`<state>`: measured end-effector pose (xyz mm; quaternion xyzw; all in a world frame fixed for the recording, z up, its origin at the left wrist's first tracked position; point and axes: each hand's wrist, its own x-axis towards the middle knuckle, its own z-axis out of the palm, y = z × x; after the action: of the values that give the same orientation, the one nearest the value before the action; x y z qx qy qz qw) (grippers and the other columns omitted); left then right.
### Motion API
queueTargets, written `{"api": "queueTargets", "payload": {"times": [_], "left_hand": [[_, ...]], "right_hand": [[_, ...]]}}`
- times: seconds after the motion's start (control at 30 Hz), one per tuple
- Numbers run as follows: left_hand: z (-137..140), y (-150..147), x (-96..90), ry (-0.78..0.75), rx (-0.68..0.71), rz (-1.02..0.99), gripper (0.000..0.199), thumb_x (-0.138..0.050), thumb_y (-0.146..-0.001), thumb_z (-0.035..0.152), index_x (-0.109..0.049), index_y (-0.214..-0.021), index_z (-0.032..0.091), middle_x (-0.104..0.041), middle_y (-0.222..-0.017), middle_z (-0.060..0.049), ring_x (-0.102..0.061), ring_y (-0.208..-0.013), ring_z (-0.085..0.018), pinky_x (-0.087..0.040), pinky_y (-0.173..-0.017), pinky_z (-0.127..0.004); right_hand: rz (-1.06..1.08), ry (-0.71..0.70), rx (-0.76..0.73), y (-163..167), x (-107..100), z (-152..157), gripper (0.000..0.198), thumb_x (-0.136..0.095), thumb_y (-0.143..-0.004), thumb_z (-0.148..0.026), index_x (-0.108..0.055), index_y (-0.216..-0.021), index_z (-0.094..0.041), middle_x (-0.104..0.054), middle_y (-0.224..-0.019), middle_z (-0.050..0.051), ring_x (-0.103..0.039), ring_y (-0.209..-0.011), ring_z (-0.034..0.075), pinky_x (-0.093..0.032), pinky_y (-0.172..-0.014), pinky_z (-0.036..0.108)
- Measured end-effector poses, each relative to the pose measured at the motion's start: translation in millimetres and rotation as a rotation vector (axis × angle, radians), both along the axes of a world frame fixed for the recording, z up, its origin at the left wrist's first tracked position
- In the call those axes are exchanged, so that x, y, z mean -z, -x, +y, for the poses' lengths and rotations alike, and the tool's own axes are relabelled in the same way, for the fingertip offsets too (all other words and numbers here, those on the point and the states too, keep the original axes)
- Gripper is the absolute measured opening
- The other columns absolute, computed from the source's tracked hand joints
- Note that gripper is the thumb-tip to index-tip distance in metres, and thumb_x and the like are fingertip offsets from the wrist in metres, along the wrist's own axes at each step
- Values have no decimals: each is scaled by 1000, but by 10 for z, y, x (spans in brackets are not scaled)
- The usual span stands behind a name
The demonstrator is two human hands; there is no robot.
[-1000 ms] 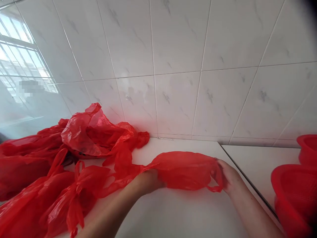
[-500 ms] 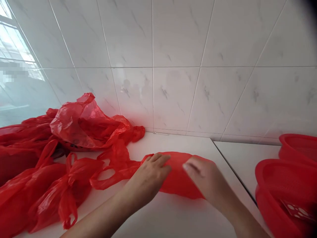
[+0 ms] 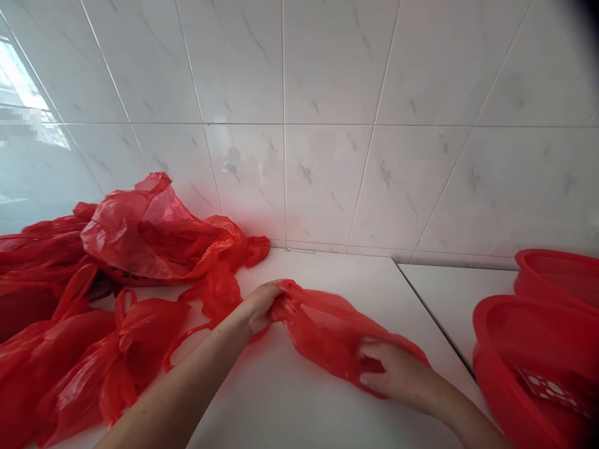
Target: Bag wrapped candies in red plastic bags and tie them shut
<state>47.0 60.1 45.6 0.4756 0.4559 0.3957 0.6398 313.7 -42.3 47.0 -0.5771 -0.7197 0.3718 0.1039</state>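
A thin red plastic bag (image 3: 322,330) stretches across the white tabletop in front of me. My left hand (image 3: 264,305) is closed around its gathered left end, with the fingertips partly hidden by the film. At the bag's right end is my right hand (image 3: 390,368), thumb and fingers apart and curved, touching or just over the film; contact is hard to make out. To the left of my left forearm lies a knotted red bag (image 3: 145,330) with bulging contents that I cannot identify.
A heap of crumpled red plastic bags (image 3: 159,231) rests against the tiled wall (image 3: 322,174) at the left. Two red plastic baskets (image 3: 486,349) stand at the right, the nearer one holding a patterned item (image 3: 552,390). A dark seam (image 3: 435,321) divides the tabletop.
My left hand has moved left and closed on the bag's end. The bag now lies slanted and stretched, lifted a little at the left. My right hand has moved slightly right and nearer to me.
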Motion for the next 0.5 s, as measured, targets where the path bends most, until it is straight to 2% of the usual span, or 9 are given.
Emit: {"api": "queueTargets", "payload": {"times": [0.1, 0.17, 0.23, 0.3, 0.37, 0.4, 0.43, 0.47, 0.5], "left_hand": [[-19, 46, 79, 49, -15, -46, 18, -58, -74, 32, -55, -82, 16, -57, -75, -2, -58, -64, -12, -46, -59, -23], [-75, 68, 58, 62, -2, -56, 21, -59, -73, 30, -55, -88, 16, -59, -79, -3, -60, -66, -13, -47, -60, -24], [-183, 67, -48, -38, -19, -8, 28, -58, -74, 27, -55, -100, 19, -62, -92, -5, -63, -78, -17, -49, -65, -27], [-343, 26, -217, -363, -144, 145, 36, -56, -76, 23, -52, -113, 23, -59, -113, -7, -59, -102, -22, -51, -77, -33], [-529, -60, -394, -895, -332, 348, 38, -57, -77, 17, -52, -114, 24, -54, -123, -7, -52, -116, -24, -48, -88, -37], [-618, -119, -466, -1171, -360, 416, 36, -58, -77, 13, -54, -111, 24, -56, -119, -7, -52, -114, -22, -48, -89, -37], [-695, -186, -517, -1406, -308, 470, 34, -57, -78, 8, -55, -109, 23, -59, -113, -6, -55, -107, -20, -49, -87, -34], [-755, -258, -544, -1565, -175, 531, 32, -54, -79, 5, -56, -106, 22, -61, -105, -5, -58, -98, -17, -50, -82, -30], [-796, -330, -545, -1628, 13, 615, 31, -51, -81, 2, -57, -105, 21, -63, -98, -4, -60, -89, -15, -51, -76, -26]], "right_hand": [[69, 30, 94, -159, 56, 36, 17, -52, -82, -36, -60, -94, -27, -62, -106, 0, -58, -95, 20, -46, -72, 27], [109, 22, 133, -238, 116, 73, 27, -53, -83, -38, -57, -107, -29, -59, -114, 1, -56, -103, 20, -46, -80, 29], [134, 24, 148, -283, 163, 110, 35, -51, -84, -38, -52, -119, -31, -60, -113, 1, -57, -102, 20, -46, -83, 31], [155, 13, 144, -284, 178, 140, 37, -44, -89, -41, -47, -125, -34, -60, -115, 0, -58, -101, 19, -45, -85, 32], [157, -17, 157, -241, 165, 160, 38, -35, -92, -49, -47, -126, -36, -58, -121, 0, -58, -102, 19, -44, -88, 34], [146, -31, 165, -206, 153, 166, 39, -32, -93, -51, -48, -125, -37, -57, -123, -1, -58, -102, 19, -44, -89, 34], [125, -43, 168, -164, 142, 171, 40, -34, -92, -53, -49, -125, -36, -58, -124, -1, -58, -103, 19, -44, -89, 34], [90, -55, 173, -120, 134, 173, 39, -38, -91, -52, -50, -125, -36, -59, -123, -1, -59, -102, 19, -45, -87, 34], [47, -66, 177, -76, 130, 173, 39, -43, -89, -49, -51, -124, -35, -60, -121, 0, -59, -102, 20, -46, -85, 33]]}}
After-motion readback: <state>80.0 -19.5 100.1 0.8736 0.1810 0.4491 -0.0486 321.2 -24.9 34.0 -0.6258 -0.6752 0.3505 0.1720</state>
